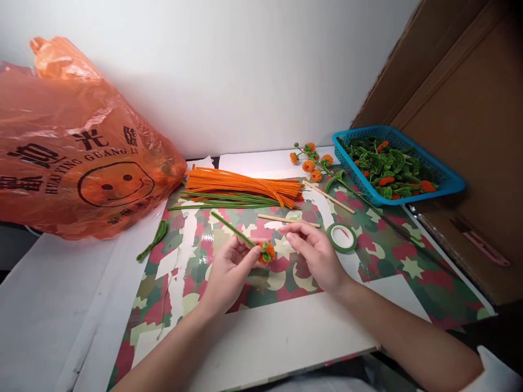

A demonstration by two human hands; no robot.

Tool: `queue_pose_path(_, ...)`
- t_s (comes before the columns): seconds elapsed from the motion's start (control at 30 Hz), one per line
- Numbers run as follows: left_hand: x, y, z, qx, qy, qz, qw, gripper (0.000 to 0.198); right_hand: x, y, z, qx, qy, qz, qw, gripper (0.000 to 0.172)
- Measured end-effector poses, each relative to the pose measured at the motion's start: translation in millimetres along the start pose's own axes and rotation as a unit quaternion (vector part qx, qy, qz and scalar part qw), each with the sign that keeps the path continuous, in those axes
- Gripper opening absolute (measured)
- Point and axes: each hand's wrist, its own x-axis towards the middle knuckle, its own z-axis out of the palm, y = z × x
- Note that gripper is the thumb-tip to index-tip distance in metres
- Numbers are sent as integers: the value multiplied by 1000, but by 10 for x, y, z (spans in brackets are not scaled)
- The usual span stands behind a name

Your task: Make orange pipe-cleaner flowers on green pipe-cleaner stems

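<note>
My left hand [235,267] is closed on an orange flower [267,252] made of fuzzy pipe cleaner, with small green pieces at its base. Its green stem [231,227] slants up and left out of my grip. To the right of the flower, my right hand [312,250] hovers with loosely bent fingers, thumb and index tips slightly apart and nothing visible between them. Close by that hand are a roll of green tape [342,238] and a thin wooden stick [288,220].
Orange pipe cleaners [241,182] and green ones [229,201] lie at the back. A finished flower spray [314,163] leans by a blue basket [425,198] of green and orange pieces. An orange plastic bag [81,163] stands left, near a green leaf loop [154,239]. A pink cutter [482,244] lies right.
</note>
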Motion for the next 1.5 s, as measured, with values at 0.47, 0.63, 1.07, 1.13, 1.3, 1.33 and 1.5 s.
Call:
queue_pose_path(0.47,-4,-74,7,-139,-126,-73,979,22,20,104,65,59,-46,13,997,21)
queue_pose_path(0.63,-27,-13,21,-46,-87,-13,995,14,-13,130,64,4,-8,-75,997,5)
queue_pose_path(1.07,-24,-6,-57,-66,-74,-56,994,14,-43,74,-18,-148,-107,-359,915,20)
queue_pose_path(1.13,-31,19,-46,-50,-82,-44,994,15,-35,73,-31,-145,-132,-355,914,19)
queue_pose_path(1.3,-61,69,-5,-32,-78,-34,996,17,-26,76,-52,-102,-154,-232,955,8)
queue_pose_path(1.33,-67,74,0,-31,-72,-29,997,17,-27,81,-50,-80,-157,-198,964,9)
queue_pose_path(1.5,-86,82,14,-13,-51,0,999,14,-43,121,-22,46,-166,-65,983,12)
